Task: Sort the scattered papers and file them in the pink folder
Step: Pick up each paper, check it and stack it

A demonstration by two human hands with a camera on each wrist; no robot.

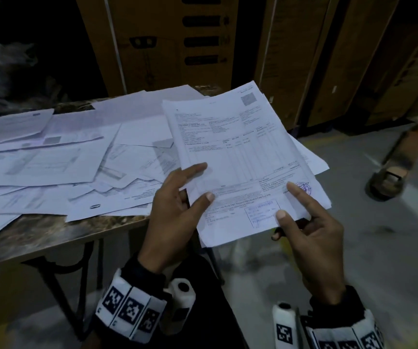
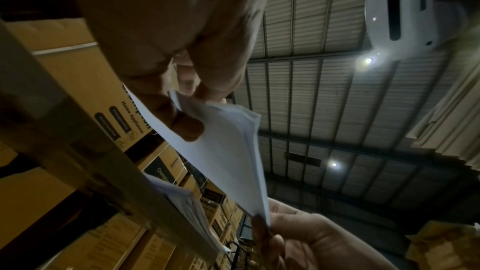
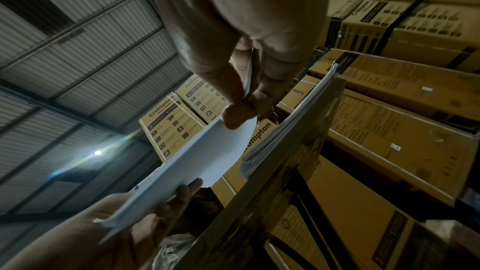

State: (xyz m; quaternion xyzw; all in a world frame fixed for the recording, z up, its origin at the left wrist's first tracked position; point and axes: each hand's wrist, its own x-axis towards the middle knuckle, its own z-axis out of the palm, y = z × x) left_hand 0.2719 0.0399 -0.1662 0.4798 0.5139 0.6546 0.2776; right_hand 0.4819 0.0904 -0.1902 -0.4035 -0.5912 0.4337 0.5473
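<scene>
Nearest me, my left hand (image 1: 175, 210) and my right hand (image 1: 311, 238) share a thin stack of white printed invoice sheets (image 1: 243, 157), held up off the edge of the worktop. My left grip is closed on the stack's lower left edge: thumb on the printed face, fingers underneath, as the left wrist view shows from below (image 2: 187, 124). My right grip pinches the lower right corner, thumb on top beside a blue stamp, forefinger stretched along the sheet, the other fingers curled beneath (image 3: 239, 114). Both wrists wear white bands with black square markers (image 1: 129, 311).

Just beyond my left hand stands the brown mottled worktop on black metal legs (image 1: 41, 233), covered with scattered white papers (image 1: 59, 159) lying overlapped and skewed at many angles. I cannot see the pink folder in any view.

Farther back rise tall brown cardboard cartons (image 1: 167, 41), printed "Crompton" in the wrist views. To the right, on the grey floor, a sandalled foot (image 1: 386, 182) shows, blurred.
</scene>
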